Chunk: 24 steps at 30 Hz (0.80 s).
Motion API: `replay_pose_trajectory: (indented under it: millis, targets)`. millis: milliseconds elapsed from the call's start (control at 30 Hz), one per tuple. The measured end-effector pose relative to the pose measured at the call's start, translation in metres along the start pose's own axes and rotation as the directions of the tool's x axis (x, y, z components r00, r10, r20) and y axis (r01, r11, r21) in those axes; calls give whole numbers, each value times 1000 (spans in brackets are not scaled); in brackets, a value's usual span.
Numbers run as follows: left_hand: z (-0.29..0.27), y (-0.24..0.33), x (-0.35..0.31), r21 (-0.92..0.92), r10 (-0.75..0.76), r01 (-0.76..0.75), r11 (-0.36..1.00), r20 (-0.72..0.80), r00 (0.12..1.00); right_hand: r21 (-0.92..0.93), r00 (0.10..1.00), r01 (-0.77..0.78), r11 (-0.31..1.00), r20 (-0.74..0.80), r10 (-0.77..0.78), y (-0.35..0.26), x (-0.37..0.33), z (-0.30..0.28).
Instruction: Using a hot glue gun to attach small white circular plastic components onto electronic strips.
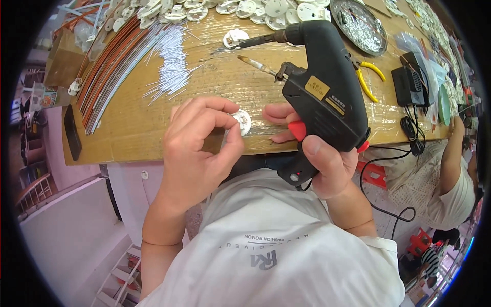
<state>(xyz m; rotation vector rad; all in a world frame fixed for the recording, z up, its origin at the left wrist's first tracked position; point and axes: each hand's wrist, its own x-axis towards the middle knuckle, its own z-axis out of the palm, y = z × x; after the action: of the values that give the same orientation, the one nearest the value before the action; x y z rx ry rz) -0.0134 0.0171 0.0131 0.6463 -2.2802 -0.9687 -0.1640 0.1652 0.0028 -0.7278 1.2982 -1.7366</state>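
My left hand [197, 146] pinches a small white round plastic disc [245, 123] by its left side, at the table's near edge. The fingertips hide part of the disc. My right hand [330, 166] is wrapped round the handle of a black soldering gun [332, 77] with a red trigger. Its thumb lies along the side of the handle. The gun's discoloured tip [245, 61] points to the left above the table, apart from the held disc. A second white disc [235, 38] lies beyond, close to the gun's upper nozzle.
White cut wires [174, 64] and long brown and grey wires [115, 66] lie at the left of the wooden table [133, 130]. Many white discs [276, 7] pile up behind. A round tray [381, 43], yellow-handled pliers [365, 84] and a black adapter [409, 82] are right. A person [442, 179] sits there.
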Motion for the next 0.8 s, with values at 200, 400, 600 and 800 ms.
replay_pose_trajectory:
  millis: [200,400,600,800]
  targets:
    - [-6,5,13,119,-5,-14,993,157,988,20,997,75,997,35,-75,9,-1,-8]
    - [-12,13,24,171,-22,-20,985,236,971,38,990,99,994,93,-102,12,1,-17]
    - [-15,16,36,255,90,-195,947,372,924,81,993,96,992,64,-101,12,-1,-17]
    - [-16,20,40,265,96,-224,938,422,902,33,995,94,995,37,-95,7,-2,-19]
